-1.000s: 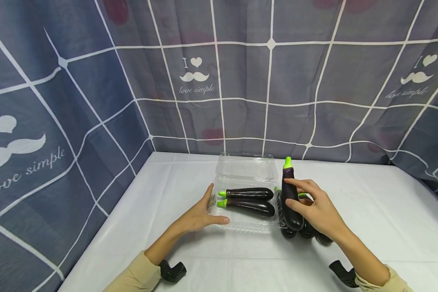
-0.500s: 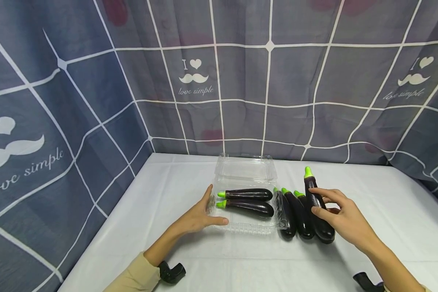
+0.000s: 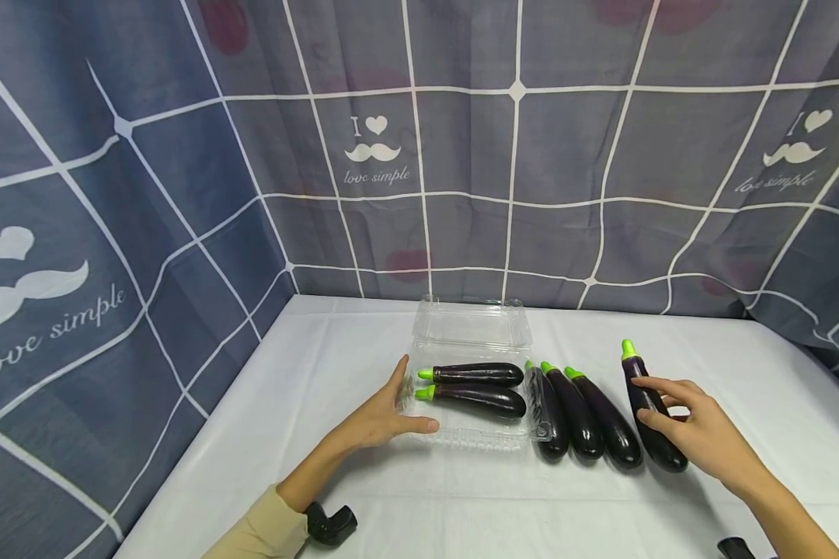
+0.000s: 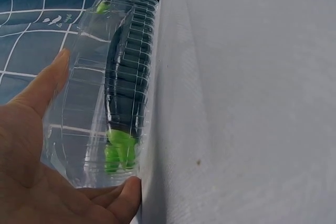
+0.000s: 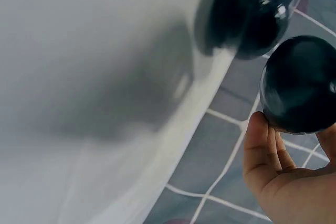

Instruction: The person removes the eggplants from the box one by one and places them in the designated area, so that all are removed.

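Note:
A clear plastic container [image 3: 454, 435] stands on the table with its lid [image 3: 471, 320] folded back. Inside lie two dark purple eggplants [image 3: 481, 398] with green stems pointing left. My left hand [image 3: 377, 415] holds the container's left end, thumb and fingers spread about it; the left wrist view shows the hand [image 4: 31, 166] against the clear wall. To the right of the container three more eggplants [image 3: 604, 423] lie side by side, the nearest partly behind the clear plastic. My right hand [image 3: 695, 423] grips another eggplant [image 3: 649, 407] farther right, and its round end [image 5: 299, 85] faces the right wrist camera.
A white cloth [image 3: 503, 512] covers the table. Grey-blue checked curtains [image 3: 461, 155] hang behind it and at the left. A black strap mount [image 3: 330, 524] sits at the left wrist, below a beige sleeve [image 3: 266, 528].
My right hand has carried its eggplant rightward, from beside the container to past the row, uncovering the other eggplants there. The left hand and the container have stayed put.

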Available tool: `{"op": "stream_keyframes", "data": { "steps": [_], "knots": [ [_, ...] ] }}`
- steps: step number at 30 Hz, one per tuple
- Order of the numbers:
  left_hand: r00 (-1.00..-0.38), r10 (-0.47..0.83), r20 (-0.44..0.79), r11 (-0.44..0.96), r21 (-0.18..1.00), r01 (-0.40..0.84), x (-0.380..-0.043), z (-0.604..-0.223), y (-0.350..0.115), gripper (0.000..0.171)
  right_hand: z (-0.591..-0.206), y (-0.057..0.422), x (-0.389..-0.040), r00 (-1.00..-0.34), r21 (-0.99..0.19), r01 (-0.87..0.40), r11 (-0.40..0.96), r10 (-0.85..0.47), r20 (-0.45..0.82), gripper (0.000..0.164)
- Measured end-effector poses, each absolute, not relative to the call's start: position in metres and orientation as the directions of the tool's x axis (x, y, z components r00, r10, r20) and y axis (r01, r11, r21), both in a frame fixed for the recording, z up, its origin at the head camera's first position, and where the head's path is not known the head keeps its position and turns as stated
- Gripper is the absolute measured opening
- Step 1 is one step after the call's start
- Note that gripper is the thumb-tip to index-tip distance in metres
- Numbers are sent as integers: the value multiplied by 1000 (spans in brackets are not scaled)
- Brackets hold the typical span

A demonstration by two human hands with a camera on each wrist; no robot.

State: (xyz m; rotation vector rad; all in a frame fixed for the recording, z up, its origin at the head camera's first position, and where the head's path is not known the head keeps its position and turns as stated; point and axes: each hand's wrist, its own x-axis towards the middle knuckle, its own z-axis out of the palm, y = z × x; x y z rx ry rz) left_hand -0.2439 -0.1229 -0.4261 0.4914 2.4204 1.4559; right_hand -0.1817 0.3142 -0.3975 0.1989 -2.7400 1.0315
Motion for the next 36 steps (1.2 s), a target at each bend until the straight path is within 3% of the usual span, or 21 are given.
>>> {"op": "stream_keyframes", "data": {
  "steps": [18, 36],
  "knots": [
    [-900, 431, -66, 432, 891, 141, -244, -426, -124, 125, -412, 325, -188, -978, -580, -186, 793, -91, 189, 44],
    [-906, 419, -68, 433, 892, 133, -243, -424, -123, 125, -414, 324, -183, -981, -604, -180, 777, -92, 173, 38]
  ]
}}
